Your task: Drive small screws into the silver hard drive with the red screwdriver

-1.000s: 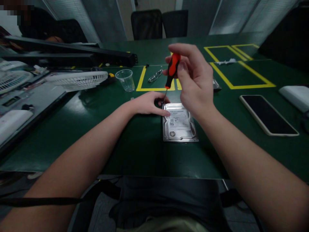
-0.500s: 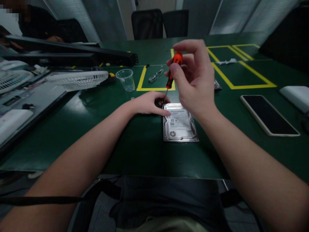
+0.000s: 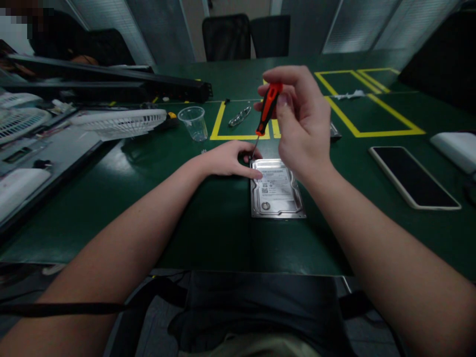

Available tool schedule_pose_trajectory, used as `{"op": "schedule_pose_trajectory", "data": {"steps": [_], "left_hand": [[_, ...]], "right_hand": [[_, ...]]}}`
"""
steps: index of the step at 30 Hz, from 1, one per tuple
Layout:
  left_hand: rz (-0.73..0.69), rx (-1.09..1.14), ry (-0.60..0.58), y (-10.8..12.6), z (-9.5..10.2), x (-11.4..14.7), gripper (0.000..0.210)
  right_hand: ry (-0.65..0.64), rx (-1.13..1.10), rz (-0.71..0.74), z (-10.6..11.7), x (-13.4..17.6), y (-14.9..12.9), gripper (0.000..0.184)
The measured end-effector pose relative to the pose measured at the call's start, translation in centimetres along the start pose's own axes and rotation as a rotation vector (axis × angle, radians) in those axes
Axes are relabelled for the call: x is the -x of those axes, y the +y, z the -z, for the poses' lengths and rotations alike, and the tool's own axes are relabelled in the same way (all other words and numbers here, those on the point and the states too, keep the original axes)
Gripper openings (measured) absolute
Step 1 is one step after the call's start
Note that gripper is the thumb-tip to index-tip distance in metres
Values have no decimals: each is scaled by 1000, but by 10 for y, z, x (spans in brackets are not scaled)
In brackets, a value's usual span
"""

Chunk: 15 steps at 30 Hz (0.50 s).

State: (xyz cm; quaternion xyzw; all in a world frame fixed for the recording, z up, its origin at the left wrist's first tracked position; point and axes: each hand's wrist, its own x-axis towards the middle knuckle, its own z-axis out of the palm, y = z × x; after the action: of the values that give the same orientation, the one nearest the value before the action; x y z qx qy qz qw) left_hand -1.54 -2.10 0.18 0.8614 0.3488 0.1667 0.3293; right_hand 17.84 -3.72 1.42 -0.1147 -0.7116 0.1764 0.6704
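A silver hard drive (image 3: 277, 186) lies label up on the green table. My left hand (image 3: 228, 158) grips its far left corner, the thumb on the top face and the fingers curled beyond the edge. My right hand (image 3: 303, 116) is closed around the red and black handle of a screwdriver (image 3: 267, 110) above the drive. The screwdriver leans, its thin shaft running down to the far left corner of the drive beside my left fingers. Whatever the tip touches is too small to make out.
Left of the hands stand a clear plastic cup (image 3: 193, 124) and a white fan grille (image 3: 121, 121). A phone (image 3: 414, 177) lies at the right. Yellow tape (image 3: 390, 133) marks the table, and a small clear packet (image 3: 240, 116) lies farther back. Another person sits at far left.
The fingers and thumb of my right hand have shifted around the screwdriver handle, baring more of it. The tip stays at the same corner; my left hand and the hard drive keep their places.
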Motion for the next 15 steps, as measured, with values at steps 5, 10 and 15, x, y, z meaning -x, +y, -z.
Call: {"op": "schedule_pose_trajectory", "data": {"steps": [5, 10, 15], "left_hand": [[-11, -2, -12, -1, 1, 0, 61], [-27, -20, -17, -1, 2, 0, 61], [-27, -14, -33, 0, 3, 1, 63]], "right_hand": [[-11, 25, -10, -1, -1, -2, 20], [-4, 136, -24, -2, -1, 0, 28], [14, 148, -38, -3, 0, -1, 22]]}}
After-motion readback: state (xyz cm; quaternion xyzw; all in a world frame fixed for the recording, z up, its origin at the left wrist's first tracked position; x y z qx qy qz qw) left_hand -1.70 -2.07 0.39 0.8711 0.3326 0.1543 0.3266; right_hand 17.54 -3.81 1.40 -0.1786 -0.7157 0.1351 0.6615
